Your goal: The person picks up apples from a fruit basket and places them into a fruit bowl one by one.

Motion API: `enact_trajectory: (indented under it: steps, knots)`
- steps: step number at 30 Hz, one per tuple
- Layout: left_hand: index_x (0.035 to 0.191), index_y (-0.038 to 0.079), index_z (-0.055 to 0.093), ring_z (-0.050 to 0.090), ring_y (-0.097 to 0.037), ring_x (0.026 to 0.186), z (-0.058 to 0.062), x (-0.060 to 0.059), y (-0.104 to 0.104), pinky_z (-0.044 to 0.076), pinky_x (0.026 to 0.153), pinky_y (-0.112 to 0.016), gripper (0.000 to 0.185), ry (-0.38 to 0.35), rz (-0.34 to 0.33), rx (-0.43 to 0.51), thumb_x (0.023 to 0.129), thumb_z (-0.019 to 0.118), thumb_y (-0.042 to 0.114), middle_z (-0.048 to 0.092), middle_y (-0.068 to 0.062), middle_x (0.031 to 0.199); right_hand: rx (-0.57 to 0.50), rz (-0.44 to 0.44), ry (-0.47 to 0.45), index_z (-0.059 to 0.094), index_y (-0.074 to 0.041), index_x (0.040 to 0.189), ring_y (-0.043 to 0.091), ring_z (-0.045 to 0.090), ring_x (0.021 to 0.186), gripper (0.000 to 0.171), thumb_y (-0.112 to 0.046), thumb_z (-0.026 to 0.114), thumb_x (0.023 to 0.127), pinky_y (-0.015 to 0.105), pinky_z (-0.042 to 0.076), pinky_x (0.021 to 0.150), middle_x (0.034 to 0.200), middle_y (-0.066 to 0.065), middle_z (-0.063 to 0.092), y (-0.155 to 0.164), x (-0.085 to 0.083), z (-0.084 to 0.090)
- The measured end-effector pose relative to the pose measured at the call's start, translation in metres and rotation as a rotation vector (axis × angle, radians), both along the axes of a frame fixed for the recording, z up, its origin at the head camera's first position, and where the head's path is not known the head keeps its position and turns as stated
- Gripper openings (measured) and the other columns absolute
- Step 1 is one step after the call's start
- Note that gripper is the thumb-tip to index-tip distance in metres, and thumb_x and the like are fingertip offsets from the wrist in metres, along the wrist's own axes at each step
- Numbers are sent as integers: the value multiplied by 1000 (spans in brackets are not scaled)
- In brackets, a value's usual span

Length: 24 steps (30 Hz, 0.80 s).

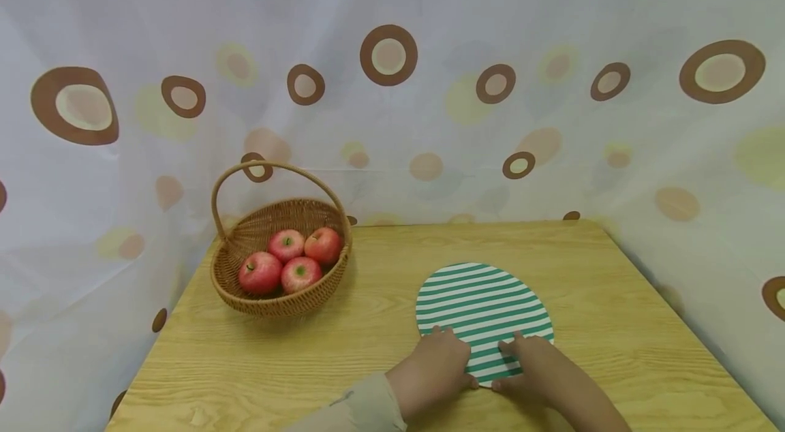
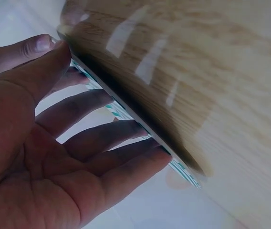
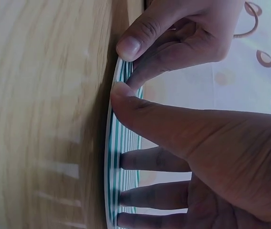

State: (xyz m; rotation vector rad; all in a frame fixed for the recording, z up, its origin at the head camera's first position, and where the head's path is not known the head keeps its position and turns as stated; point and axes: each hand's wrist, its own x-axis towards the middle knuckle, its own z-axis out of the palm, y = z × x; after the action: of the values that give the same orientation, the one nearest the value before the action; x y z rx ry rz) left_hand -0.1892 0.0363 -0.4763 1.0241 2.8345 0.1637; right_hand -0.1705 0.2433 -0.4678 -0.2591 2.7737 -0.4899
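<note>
A round placemat [image 1: 481, 302] with green and white stripes lies on the wooden table, right of its middle. My left hand [image 1: 434, 371] touches the mat's near left edge; in the left wrist view its extended fingers [image 2: 111, 131] reach the rim. On the near right part is my right hand [image 1: 540, 367], with the thumb at the rim and the other fingers [image 3: 154, 198] stretched out over the striped face. Both thumbs are close together at the near edge. A narrow side view of the mat [image 3: 121, 157] shows a dark shadow along its rim.
A wicker basket [image 1: 270, 309] with a tall handle stands at the table's left. Several red apples [image 1: 260, 273] sit inside it. Behind and at the sides hangs a white curtain [image 1: 429, 3] with brown rings. The table's wooden top [image 1: 368, 282] stretches between basket and mat.
</note>
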Motion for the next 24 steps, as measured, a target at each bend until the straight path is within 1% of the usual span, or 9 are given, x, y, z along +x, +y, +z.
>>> enact_trajectory:
  steps: [2, 4, 7, 13, 18, 24]
  knots:
    - [97, 16, 83, 74, -19, 116, -1, 0, -2, 55, 113, -41, 36, 10, -7, -2, 92, 79, 51, 82, 1, 102, -3, -1, 3, 68, 0, 139, 61, 50, 138, 77, -49, 88, 84, 74, 44, 110, 151, 41, 50, -3, 1, 0]
    - [97, 16, 83, 74, -20, 116, -1, 1, -4, 56, 111, -42, 37, 19, -11, -6, 91, 79, 52, 82, 1, 103, -7, -5, 7, 68, 1, 138, 60, 51, 137, 76, -47, 89, 83, 74, 44, 110, 150, 41, 51, -4, 1, -1]
    - [97, 16, 84, 74, -21, 118, -1, 2, -5, 57, 110, -42, 38, 26, -15, -12, 91, 79, 53, 82, 0, 104, 13, 2, 13, 69, 1, 137, 60, 52, 136, 76, -48, 89, 83, 73, 45, 110, 148, 40, 53, -6, 1, -2]
    - [97, 15, 84, 72, -24, 124, -1, 2, -5, 57, 110, -42, 39, 37, -15, 5, 90, 80, 53, 82, -2, 110, 42, 0, 20, 70, 0, 136, 59, 53, 136, 76, -50, 90, 82, 73, 45, 109, 147, 39, 55, -6, 1, -3]
    - [92, 15, 84, 72, -25, 124, 1, 3, -6, 57, 111, -43, 38, 42, -1, 21, 89, 81, 52, 83, -1, 106, 26, -5, 31, 70, 0, 135, 59, 53, 136, 76, -50, 90, 81, 72, 45, 110, 147, 39, 55, -7, 0, -2]
    - [96, 16, 84, 72, -25, 124, 0, 6, -6, 60, 106, -43, 40, 36, 19, 6, 89, 80, 55, 82, -2, 111, 30, -15, 5, 71, -1, 135, 58, 55, 135, 75, -49, 90, 81, 72, 46, 110, 146, 40, 55, -9, 1, -4]
